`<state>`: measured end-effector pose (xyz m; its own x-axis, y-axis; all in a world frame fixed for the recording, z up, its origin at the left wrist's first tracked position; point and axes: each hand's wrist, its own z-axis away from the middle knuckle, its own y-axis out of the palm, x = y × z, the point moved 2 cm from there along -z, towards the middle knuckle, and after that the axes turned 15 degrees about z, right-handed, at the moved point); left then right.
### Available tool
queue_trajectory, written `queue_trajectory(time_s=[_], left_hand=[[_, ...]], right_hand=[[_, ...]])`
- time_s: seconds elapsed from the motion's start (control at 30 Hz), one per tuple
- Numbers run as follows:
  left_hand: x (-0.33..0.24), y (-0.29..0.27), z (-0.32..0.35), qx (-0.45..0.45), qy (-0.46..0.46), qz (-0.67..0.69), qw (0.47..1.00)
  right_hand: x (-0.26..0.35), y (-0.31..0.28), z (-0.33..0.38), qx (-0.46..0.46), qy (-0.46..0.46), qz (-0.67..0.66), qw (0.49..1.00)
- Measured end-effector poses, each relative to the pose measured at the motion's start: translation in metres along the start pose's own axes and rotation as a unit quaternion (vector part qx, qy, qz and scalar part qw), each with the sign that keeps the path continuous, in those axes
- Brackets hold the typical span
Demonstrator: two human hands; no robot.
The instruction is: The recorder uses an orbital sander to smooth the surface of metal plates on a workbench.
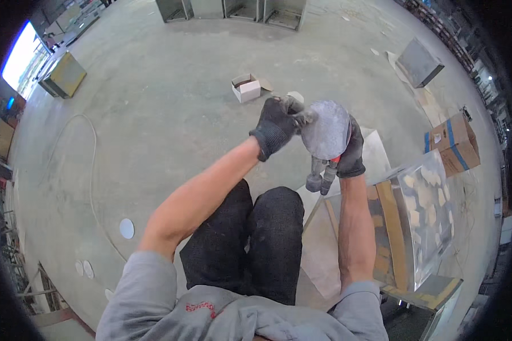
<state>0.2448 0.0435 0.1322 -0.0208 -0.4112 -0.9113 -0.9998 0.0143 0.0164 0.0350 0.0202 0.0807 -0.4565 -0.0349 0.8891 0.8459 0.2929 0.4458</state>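
Note:
In front of my knees, a disc sander [320, 176] is turned so its round grey face is toward me. My right hand [354, 152], in a dark glove, is closed round the tool from its right side, with some fingers hidden behind the pad. A worn, dusty sanding disc [327, 129] covers the pad. My gloved left hand [279, 122] pinches at the disc's left edge with its fingers pressed together. How far the disc's edge is lifted there, I cannot make out. A bit of red shows on the sander below the pad.
An opened small white box [247, 89] sits on the floor ahead. Round white discs [127, 228] lie at left, near a pale hose [94, 165]. At right are a shiny metal panel [424, 210] and a cardboard box [454, 145]. Metal cabinets [242, 10] stand far ahead.

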Motion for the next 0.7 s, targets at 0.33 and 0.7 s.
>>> queue_trajectory(time_s=[0.33, 0.7], left_hand=[[0.093, -0.049, -0.014, 0.138, -0.139, -0.133, 0.972], [0.328, -0.129, -0.056, 0.119, -0.459, 0.253, 0.843]], right_hand=[[-0.099, -0.074, -0.04, -0.142, 0.11, 0.38, 0.908], [-0.262, -0.151, 0.049, -0.169, 0.156, 0.679, 0.697]])
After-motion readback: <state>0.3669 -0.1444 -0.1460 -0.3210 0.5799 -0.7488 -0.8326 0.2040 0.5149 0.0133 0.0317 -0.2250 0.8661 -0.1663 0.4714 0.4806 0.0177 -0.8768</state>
